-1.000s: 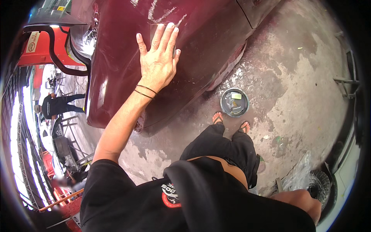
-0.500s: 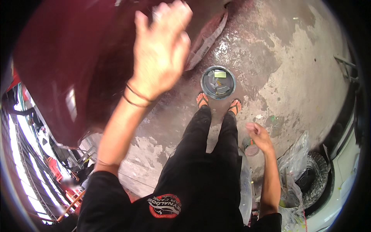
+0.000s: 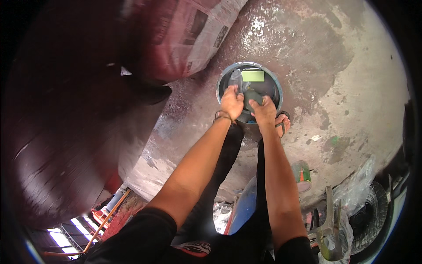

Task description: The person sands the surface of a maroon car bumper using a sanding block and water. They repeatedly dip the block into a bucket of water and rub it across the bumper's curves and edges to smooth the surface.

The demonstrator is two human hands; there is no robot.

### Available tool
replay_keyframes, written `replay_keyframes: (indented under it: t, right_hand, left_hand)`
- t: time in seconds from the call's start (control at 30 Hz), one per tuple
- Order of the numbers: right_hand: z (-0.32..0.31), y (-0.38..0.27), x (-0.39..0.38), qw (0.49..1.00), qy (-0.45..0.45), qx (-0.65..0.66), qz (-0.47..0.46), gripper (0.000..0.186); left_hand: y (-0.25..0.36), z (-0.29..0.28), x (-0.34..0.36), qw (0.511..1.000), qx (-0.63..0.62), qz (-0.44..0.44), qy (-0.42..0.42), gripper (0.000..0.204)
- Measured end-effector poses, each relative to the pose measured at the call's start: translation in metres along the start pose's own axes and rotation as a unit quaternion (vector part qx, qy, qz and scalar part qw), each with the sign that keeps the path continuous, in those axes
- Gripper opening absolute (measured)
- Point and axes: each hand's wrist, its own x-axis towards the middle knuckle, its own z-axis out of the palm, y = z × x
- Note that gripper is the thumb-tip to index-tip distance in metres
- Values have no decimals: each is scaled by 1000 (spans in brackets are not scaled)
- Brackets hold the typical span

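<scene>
Lowest in the frame, the person's black shirt and two bare forearms run upward toward the middle, over black trousers. At the upper middle both hands reach into a round bucket (image 3: pixel 249 69) with a blue-grey rim that stands on the wet concrete floor (image 3: pixel 351 97) just ahead of the sandalled feet. The left hand (image 3: pixel 231 102), with dark bands at the wrist, is curled inside the bucket's near left side; its fingers are closed, apparently around the edge of a dark pad (image 3: pixel 253 95), though a clear shiny piece beside it blurs the view. The right hand (image 3: pixel 265 111) is bent over the same dark pad from the right, fingers folded down on it, so both hands seem to hold it low in the bucket. A pale green rectangular block (image 3: pixel 253 75) lies at the far side of the bucket, untouched. Judging from this, the work stands at a wetting or rinsing step: the pad is in the bucket and not yet lifted out, and the dark red car body (image 3: pixel 57 132) filling the left of the frame is not being touched. Newspaper masking (image 3: pixel 193 35) covers part of it at the upper left. At the lower right, a small tin (image 3: pixel 301 175) sits near the legs, with crumpled clear plastic (image 3: pixel 356 193) farther right; these crowd the ground beside the person but do not block the bucket.
</scene>
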Motion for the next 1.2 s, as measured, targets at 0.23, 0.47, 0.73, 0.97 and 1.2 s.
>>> replay_keyframes:
  t: [0.23,0.47,0.73,0.97,1.2]
  right_hand:
    - [25,75,140,959,-26,-281,-17,42]
    - [85,160,176,808,-188,-536,-154,43]
    - [-45,133,145,948,-221,94,211,47]
    - [-46,11,55,921,-89,-369,-92,38]
    - [-15,-214,-141,923,-12,-363,-123,45]
  left_hand:
    - [-32,69,83,916,379,107,-70,98]
    - [-63,89,108,842,470,-2,-265,58]
    - [2,58,23,859,416,50,-295,47]
    - [83,-40,-60,853,422,109,-286,40]
    - [48,-162,-98,884,399,106,-218,37]
